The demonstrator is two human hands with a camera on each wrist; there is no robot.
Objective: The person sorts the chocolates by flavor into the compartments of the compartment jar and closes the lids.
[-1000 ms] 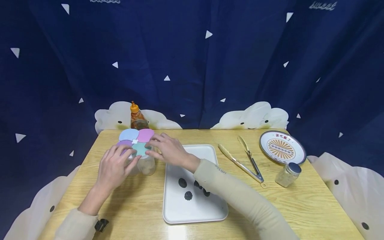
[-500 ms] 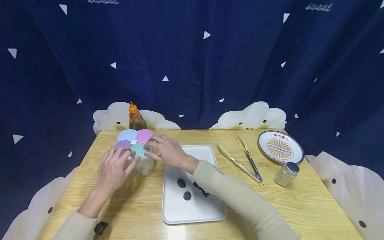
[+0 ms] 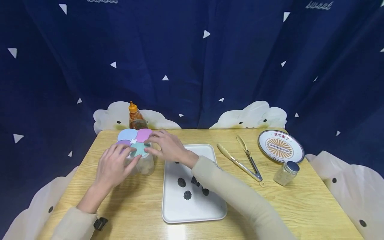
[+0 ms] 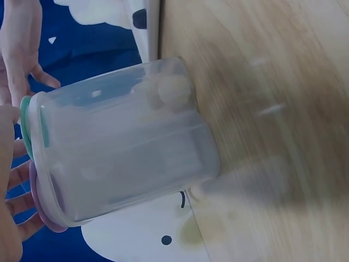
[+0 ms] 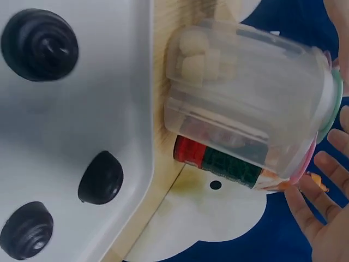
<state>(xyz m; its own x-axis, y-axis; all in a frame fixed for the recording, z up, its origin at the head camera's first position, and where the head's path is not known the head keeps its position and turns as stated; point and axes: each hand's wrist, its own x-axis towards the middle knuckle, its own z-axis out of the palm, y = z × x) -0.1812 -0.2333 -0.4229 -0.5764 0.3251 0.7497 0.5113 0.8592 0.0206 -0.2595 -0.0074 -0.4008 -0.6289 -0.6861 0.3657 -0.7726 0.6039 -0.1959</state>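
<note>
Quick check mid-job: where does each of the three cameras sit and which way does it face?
Head: worn on the head, looking forward and down at the table; both sleeved arms, the left hand and the right hand show.
Left wrist: beside the clear container, facing its side; fingers of the left hand show at the lid edge.
Right wrist: faces the container's other side and the white tray; fingers of the right hand show.
Shared: all three see the container.

Right hand [image 3: 168,146] shifted slightly back along the lid [image 3: 134,141], forearm lifted, uncovering more dark pieces [image 3: 194,181]
</note>
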